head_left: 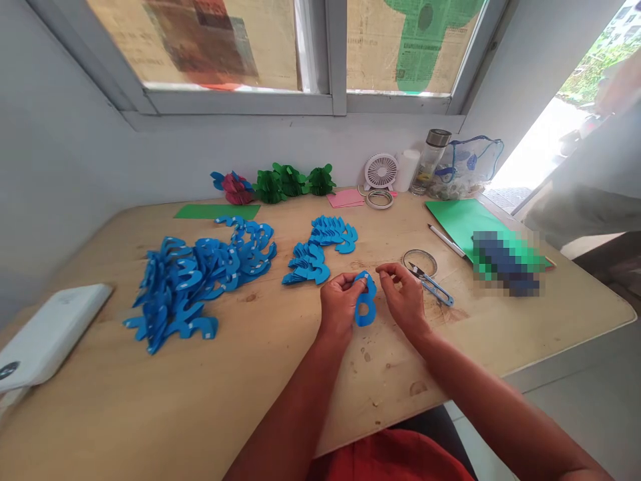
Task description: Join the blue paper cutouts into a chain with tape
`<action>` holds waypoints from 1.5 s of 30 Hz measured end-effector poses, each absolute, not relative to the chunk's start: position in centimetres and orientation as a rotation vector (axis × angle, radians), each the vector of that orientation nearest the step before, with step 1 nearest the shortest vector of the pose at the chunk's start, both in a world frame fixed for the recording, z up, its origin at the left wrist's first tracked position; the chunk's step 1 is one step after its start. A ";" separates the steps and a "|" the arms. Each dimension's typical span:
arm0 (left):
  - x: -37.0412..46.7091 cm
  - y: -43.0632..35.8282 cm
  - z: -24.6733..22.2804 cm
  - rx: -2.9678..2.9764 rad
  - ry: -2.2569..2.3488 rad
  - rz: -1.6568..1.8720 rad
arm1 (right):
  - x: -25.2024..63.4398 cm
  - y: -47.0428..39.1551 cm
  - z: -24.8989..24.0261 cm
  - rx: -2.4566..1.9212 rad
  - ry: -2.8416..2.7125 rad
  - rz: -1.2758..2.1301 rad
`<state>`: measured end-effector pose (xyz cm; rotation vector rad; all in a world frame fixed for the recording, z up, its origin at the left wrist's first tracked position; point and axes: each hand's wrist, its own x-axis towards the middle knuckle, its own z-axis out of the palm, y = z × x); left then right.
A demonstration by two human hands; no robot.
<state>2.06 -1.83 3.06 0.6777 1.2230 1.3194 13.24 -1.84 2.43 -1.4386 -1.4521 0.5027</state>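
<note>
Between the thumb and fingers of my left hand (343, 304) is a blue paper cutout (367, 312) with rounded openings, and a small white patch shows near its top. Just right of it, my right hand (403, 294) has its fingers bent together in a pinch; anything between the fingertips is too small to make out. Ahead of my hands lie two stacks of similar blue cutouts, a nearer stack (305, 262) and a farther stack (333, 231). A large heap of blue cutouts (200, 267) with small white patches spreads to the left.
Right of my hands are thread snips (435, 288), a tape roll (420, 252), a white pen (447, 241) and green sheets (458, 217). Along the wall stand green paper shapes (290, 184), a small fan (381, 172) and a bottle (428, 164). A person (591, 160) stands at far right.
</note>
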 end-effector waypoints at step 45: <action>1.9 -2.2 3.1 0.770 1.159 1.152 | 21.9 0.7 2.0 -2.046 -1.839 -0.037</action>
